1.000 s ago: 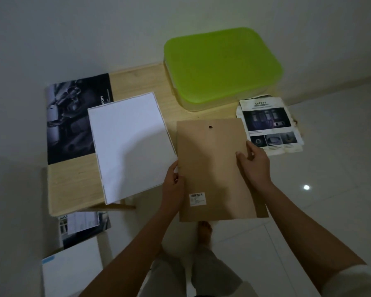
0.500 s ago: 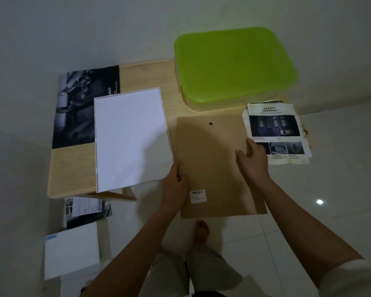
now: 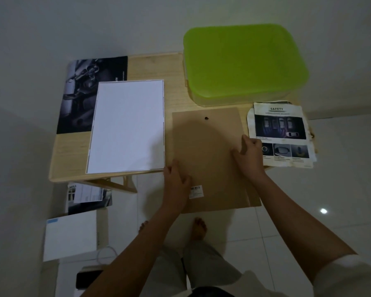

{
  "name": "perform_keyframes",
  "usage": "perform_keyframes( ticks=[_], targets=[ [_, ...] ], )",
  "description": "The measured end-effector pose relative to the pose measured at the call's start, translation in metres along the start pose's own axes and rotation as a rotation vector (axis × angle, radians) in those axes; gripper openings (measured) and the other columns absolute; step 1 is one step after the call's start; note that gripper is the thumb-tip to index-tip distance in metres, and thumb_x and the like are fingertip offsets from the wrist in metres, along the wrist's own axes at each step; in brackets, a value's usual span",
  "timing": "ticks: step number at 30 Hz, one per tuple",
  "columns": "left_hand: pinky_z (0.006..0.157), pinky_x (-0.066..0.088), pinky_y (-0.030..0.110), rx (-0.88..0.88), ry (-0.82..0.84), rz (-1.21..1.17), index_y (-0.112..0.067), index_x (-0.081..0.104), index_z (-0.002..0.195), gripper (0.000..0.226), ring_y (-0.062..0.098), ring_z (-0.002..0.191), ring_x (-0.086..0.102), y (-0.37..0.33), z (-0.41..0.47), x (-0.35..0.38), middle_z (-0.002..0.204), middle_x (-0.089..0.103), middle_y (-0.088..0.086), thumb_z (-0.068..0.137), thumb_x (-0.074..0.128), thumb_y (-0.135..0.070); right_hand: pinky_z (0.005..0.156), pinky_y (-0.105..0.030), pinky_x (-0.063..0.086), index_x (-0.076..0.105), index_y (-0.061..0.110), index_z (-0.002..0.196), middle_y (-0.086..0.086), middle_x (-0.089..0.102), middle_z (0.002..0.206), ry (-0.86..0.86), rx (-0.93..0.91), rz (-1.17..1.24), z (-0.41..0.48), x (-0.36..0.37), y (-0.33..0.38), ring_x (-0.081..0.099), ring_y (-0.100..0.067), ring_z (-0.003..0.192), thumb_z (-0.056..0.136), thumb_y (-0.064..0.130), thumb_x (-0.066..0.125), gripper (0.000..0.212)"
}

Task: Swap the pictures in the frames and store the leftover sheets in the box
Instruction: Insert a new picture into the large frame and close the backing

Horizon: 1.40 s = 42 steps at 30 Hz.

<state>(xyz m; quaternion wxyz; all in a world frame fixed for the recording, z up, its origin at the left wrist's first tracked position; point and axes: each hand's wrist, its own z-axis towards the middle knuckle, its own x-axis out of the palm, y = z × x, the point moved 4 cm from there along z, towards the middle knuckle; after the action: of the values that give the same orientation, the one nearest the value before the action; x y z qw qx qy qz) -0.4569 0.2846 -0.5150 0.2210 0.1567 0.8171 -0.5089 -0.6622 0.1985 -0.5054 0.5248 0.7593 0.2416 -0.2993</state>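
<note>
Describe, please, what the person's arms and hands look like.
The left hand and right hand are bare: no gloves, rings or watch show. Both forearms are uncovered; a whitish sleeve shows near the right elbow.

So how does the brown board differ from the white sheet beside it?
The brown board has a hole and a barcode sticker; the white sheet is blank. The board overhangs the table, left hand and right hand on it; the sheet lies untouched. Both are flat rectangles.
</note>
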Motion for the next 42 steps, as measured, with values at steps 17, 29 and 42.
perform_keyframes(
  ticks=[17, 29, 42],
  targets=[
    [0.113, 0.023, 0.039, 0.320, -0.019, 0.487, -0.008, 0.027, 0.143, 0.056, 0.026, 0.140, 0.018, -0.014, 0.031, 0.011, 0.152, 0.019, 0.011, 0.095, 0.045, -0.030, 0.096, -0.025, 0.030, 0.047, 0.001, 0.123, -0.017, 0.035, 0.134, 0.022, -0.239, -0.245, 0.007, 0.006, -0.005, 0.036, -0.030, 0.122, 0.086, 0.013, 0.059, 0.041],
    [0.116, 0.007, 0.040, 0.382, 0.085, 0.706, -0.013, 0.008, 0.148, 0.069, 0.029, 0.144, -0.005, -0.012, 0.061, 0.015, 0.156, -0.003, 0.013, 0.094, 0.031, -0.050, 0.110, -0.039, 0.028, 0.034, 0.009, 0.139, -0.014, 0.018, 0.150, 0.103, -0.341, -0.332, 0.001, 0.024, 0.014, 0.016, -0.029, 0.139, 0.090, 0.032, 0.054, 0.058],
    [0.115, 0.015, 0.040, 0.369, 0.128, 0.642, -0.013, 0.016, 0.147, 0.063, 0.023, 0.144, -0.002, -0.023, 0.065, 0.000, 0.157, 0.003, 0.008, 0.095, 0.042, -0.038, 0.105, -0.039, 0.032, 0.035, 0.012, 0.137, -0.013, 0.021, 0.148, 0.125, -0.266, -0.334, 0.004, 0.022, 0.022, 0.021, -0.030, 0.136, 0.087, 0.029, 0.059, 0.058]
  ],
)
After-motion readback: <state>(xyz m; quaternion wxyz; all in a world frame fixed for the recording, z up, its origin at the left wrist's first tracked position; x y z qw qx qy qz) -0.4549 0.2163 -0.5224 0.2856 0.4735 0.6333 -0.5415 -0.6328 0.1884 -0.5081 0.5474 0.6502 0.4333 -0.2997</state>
